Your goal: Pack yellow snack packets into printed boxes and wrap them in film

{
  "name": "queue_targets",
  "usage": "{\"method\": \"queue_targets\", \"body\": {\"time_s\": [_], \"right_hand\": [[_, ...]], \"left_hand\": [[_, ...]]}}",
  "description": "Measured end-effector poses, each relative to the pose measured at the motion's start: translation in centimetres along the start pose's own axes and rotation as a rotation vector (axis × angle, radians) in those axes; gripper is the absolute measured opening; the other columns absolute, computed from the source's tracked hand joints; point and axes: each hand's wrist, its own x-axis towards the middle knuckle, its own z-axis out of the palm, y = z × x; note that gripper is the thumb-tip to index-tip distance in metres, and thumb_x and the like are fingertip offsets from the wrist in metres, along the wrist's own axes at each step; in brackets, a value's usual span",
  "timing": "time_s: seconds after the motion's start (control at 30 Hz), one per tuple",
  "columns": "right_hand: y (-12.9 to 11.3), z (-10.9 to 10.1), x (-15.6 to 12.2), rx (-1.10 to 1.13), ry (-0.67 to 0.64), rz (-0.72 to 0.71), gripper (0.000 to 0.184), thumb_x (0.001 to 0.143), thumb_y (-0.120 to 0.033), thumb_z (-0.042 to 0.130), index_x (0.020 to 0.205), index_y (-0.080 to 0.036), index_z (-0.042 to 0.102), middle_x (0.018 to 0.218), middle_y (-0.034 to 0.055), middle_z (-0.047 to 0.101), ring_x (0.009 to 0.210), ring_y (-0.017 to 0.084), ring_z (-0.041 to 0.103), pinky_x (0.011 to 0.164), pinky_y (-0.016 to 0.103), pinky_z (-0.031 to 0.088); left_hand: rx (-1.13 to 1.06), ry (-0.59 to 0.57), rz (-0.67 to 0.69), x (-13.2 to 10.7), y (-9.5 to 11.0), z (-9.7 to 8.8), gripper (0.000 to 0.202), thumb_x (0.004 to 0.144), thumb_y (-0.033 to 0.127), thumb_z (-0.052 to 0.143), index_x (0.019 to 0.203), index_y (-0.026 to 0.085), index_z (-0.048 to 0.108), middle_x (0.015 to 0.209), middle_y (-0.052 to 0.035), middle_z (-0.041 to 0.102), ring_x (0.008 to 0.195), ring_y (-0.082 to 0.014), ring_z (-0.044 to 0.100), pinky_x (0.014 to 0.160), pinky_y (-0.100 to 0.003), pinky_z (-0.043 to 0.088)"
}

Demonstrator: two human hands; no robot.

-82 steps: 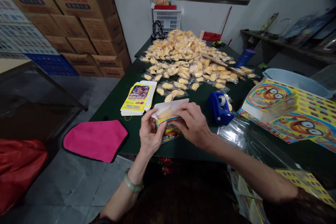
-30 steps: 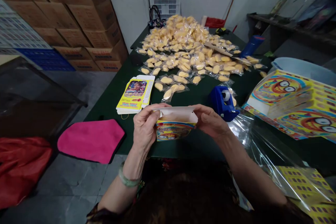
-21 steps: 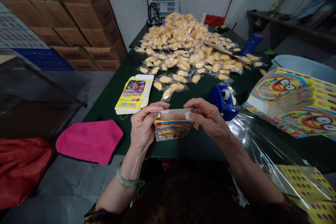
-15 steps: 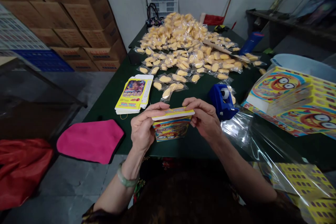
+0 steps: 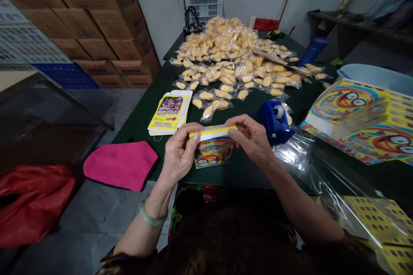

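Observation:
A small printed cardboard box (image 5: 213,153) with a cartoon face stands upright at the table's near edge. My left hand (image 5: 181,151) pinches the left end of its top flap. At the right end, my right hand (image 5: 250,137) grips the same flap, thumb in front and fingers behind. The flap's white edge shows between my thumbs; the inside of the box is hidden. Left of my hands lies a stack of flat yellow boxes (image 5: 169,112). A blue tape dispenser (image 5: 275,126) sits just right of my right hand.
Wrapped yellow pieces (image 5: 230,43) are heaped across the far table. Larger display boxes (image 5: 371,124) and a light blue basin (image 5: 377,75) stand to the right, with clear plastic (image 5: 298,154) before them. A pink padded piece (image 5: 121,164) lies left; cartons (image 5: 97,13) are stacked behind.
My thumbs have come to the front of the flap and press on it, and the flap now tilts lower over the box front. The view has shifted slightly left.

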Motion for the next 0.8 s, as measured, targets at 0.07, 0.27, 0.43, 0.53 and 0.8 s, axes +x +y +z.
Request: {"method": "queue_targets", "body": {"time_s": [0.07,0.27,0.43,0.53,0.8], "right_hand": [[0.0,0.5,-0.2,-0.055,0.006,-0.009,0.017,0.082,-0.037,0.063,0.085,-0.021,0.057,0.062,-0.0039,0.051,0.049,0.008,0.042,0.042,0.021,0.031],[0.0,2.0,-1.0,-0.213,0.124,-0.211,0.009,0.088,-0.027,0.052,0.085,-0.021,0.057,0.071,-0.0012,0.053,0.054,0.009,0.042,0.048,0.025,0.033],[-0.2,2.1,-1.0,-0.301,0.182,-0.398,0.006,0.089,-0.023,0.050,0.088,-0.020,0.056,0.087,0.0050,0.060,0.078,0.016,0.056,0.060,0.029,0.043],[0.1,1.9,-1.0,-0.332,0.136,-0.401,0.004,0.087,-0.018,0.052,0.088,-0.020,0.055,0.089,0.0053,0.060,0.075,0.014,0.056,0.058,0.028,0.043],[-0.1,2.4,-1.1,-0.381,0.119,-0.470,0.010,0.084,-0.009,0.054,0.086,-0.019,0.056,0.086,0.0036,0.059,0.070,0.012,0.054,0.054,0.024,0.041]], "left_hand": [[0.005,0.055,-0.040,-0.3,-0.6,0.3,0.018,0.089,0.032,0.055,0.091,0.018,0.066,0.086,-0.0041,0.068,0.078,-0.0156,0.062,0.071,-0.025,0.048],[-0.132,0.214,-0.042,-1.0,-1.1,1.6,0.016,0.090,0.029,0.054,0.087,0.019,0.065,0.085,-0.0024,0.067,0.079,-0.0144,0.061,0.072,-0.026,0.048],[-0.090,0.282,0.194,-0.1,-0.2,1.9,0.011,0.089,0.022,0.056,0.082,0.017,0.062,0.083,-0.0037,0.067,0.080,-0.0144,0.063,0.074,-0.029,0.049],[-0.138,0.190,0.192,0.2,-0.6,1.3,0.007,0.082,0.020,0.065,0.078,0.017,0.061,0.082,-0.0038,0.067,0.076,-0.0140,0.064,0.069,-0.027,0.050],[-0.052,-0.042,0.157,0.9,-0.7,-1.5,0.005,0.078,0.018,0.070,0.076,0.017,0.066,0.080,-0.0033,0.071,0.073,-0.0153,0.067,0.065,-0.027,0.053]]}}
